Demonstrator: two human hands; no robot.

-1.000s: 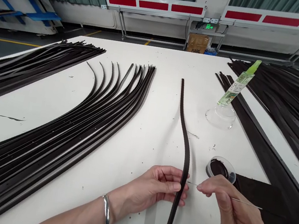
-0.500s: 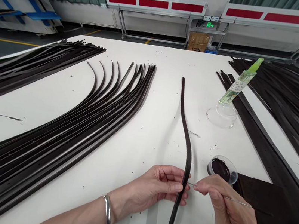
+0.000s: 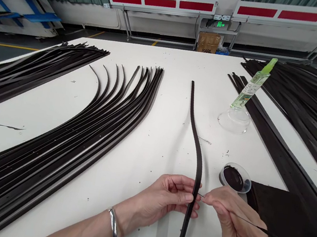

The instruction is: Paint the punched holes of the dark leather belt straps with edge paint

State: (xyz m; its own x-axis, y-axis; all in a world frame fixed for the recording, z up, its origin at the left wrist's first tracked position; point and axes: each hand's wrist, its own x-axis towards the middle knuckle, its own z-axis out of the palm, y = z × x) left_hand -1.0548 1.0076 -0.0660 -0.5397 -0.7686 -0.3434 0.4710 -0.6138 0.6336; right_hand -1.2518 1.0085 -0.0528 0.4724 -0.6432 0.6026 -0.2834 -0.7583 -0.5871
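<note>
Left hand [image 3: 163,201] grip clamped on a dark leather strap [image 3: 198,153] running to the table's [image 3: 162,135] near edge; right hand [image 3: 238,223] pinches a thin needle [image 3: 246,219] against the strap, near a cup of dark dye [image 3: 235,178].

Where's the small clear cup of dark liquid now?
In the head view, the cup sits on the white table, just beyond the right hand and beside the dark sheet.

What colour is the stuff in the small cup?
Very dark brown, almost black, in the clear cup, best seen in the head view.
</note>
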